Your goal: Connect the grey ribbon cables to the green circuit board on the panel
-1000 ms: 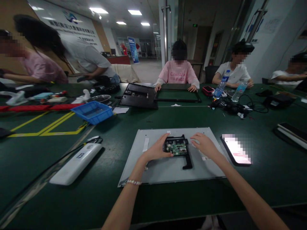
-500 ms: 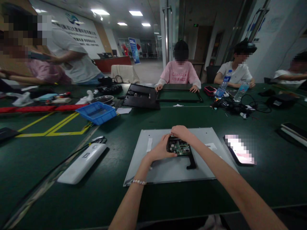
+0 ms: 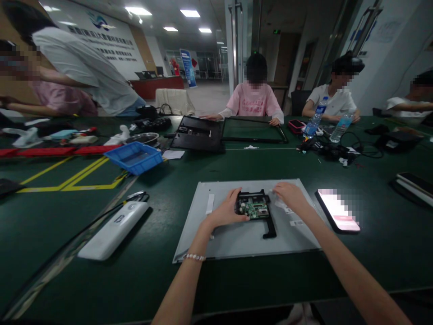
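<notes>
A green circuit board [image 3: 254, 208] sits in a black plastic bracket [image 3: 269, 228] on a flat grey metal-backed panel [image 3: 237, 248]. My left hand [image 3: 225, 212] is closed around the bracket's left side, thumb along its near edge and fingers at the far corner. To the right of the board, above the panel, my right hand [image 3: 291, 197] has its fingers pinched together. What lies between those fingertips is too small to make out; a pale, see-through scrap shows just below them. White labels [image 3: 297, 223] are stuck on the panel's right part, and a white strip [image 3: 210, 204] on its left.
A lit phone [image 3: 338, 212] lies right of the panel; a white power bank [image 3: 115, 231] with cables lies left. Farther off are a blue tray [image 3: 135, 158], a black back cover [image 3: 198, 134] and a black frame [image 3: 255, 140] touched by a person opposite. Bottles [image 3: 341, 126] stand at right.
My right hand has moved from the bracket's far edge to the right, uncovering the board's top. My left hand keeps its place. The person opposite has shifted a hand leftward off the frame.
</notes>
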Demonstrator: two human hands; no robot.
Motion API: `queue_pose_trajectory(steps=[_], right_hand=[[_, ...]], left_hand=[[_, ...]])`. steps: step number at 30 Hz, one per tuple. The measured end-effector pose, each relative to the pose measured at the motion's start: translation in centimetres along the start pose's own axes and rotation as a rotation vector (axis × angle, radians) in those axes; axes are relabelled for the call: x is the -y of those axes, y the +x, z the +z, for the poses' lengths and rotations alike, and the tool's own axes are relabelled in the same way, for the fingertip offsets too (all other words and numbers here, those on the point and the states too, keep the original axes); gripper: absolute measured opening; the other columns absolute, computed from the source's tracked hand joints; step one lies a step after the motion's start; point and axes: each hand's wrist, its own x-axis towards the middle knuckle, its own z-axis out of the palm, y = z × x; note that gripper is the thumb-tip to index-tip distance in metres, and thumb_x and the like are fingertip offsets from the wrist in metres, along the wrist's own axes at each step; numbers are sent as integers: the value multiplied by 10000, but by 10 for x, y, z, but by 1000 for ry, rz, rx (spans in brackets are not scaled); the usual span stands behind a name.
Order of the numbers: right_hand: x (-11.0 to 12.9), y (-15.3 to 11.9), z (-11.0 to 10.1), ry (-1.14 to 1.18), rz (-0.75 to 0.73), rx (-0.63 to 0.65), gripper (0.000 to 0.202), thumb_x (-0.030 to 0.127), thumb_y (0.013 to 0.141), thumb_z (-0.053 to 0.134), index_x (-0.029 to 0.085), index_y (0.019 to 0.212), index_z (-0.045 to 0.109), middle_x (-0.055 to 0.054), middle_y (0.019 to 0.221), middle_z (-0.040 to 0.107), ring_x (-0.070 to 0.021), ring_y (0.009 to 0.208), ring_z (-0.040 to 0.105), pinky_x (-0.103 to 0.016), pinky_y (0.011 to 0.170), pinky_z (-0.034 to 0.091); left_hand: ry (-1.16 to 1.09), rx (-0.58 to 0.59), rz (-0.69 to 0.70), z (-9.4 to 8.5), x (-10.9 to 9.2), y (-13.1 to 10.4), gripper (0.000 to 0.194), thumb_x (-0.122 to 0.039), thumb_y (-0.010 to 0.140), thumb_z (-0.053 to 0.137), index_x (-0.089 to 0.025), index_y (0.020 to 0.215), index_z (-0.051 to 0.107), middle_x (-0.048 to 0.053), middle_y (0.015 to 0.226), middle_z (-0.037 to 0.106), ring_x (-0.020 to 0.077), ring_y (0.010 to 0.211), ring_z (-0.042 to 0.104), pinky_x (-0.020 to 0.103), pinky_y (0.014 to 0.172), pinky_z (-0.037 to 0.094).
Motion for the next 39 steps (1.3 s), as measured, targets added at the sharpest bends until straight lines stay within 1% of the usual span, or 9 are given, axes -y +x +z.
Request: queue_pose_trajectory(steps=[4,6,11,15,20,26,31,35,39], right_hand=[[-2,-16,9,100,25,-8,300,121,866,441,215,1072,638,-86,1065,652,-217,996,588,-325,846,440],[-2,-21,10,163,50,0,302,157,872,447,209,1117,615,-86,1093,641,-215,1017,581,-332,870,436],[-2,-38,9,351,101,17,251,264,819,559,196,1044,646,-86,1023,634,-207,925,599,-329,824,463],[-1,-44,12,440,114,8,216,240,821,546,197,1001,658,-74,986,624,-192,898,600,-321,808,470],[-1,-45,20,518,127,-24,210,224,821,548,207,994,666,-68,977,620,-182,861,605,-319,792,480],[-2,-49,21,537,123,-45,220,223,825,542,209,1004,671,-75,969,620,-179,823,604,-310,755,483],[-2,-50,21,483,131,-47,227,240,835,535,208,1021,660,-68,962,613,-160,746,595,-310,736,474],[-2,-52,22,416,168,-79,234,278,849,523,203,1033,648,-70,963,610,-170,776,592,-311,756,468],[-1,-52,20,328,184,-119,246,312,861,514,194,1036,640,-83,976,614,-209,898,578,-325,799,454]], left_hand=[[3,8,-7,0,1,1,1037,-457,635,732,-193,1440,134,146,1463,200,345,1314,290,490,1104,235],[1,11,-8,0,2,1,1044,-453,635,732,-204,1445,122,142,1468,193,349,1315,288,494,1102,237],[10,15,-19,0,1,1,1053,-459,638,730,-208,1450,108,136,1470,192,342,1316,288,480,1100,249],[26,11,-19,1,-2,2,1049,-440,635,731,-182,1447,119,144,1456,217,331,1322,280,465,1114,226],[38,11,-27,1,-2,3,1038,-444,639,725,-181,1444,124,140,1463,206,319,1336,259,453,1125,211],[26,22,-21,0,-1,3,1034,-454,646,719,-190,1446,120,136,1471,189,332,1335,257,469,1119,218],[9,15,-10,1,0,3,1023,-433,652,722,-206,1447,121,130,1473,190,335,1329,264,484,1115,220],[14,19,-14,1,0,3,1025,-435,648,724,-202,1446,125,131,1469,194,339,1331,258,487,1114,218],[12,18,-15,0,-2,2,1025,-453,650,722,-219,1447,120,119,1472,201,336,1333,259,478,1113,228]])
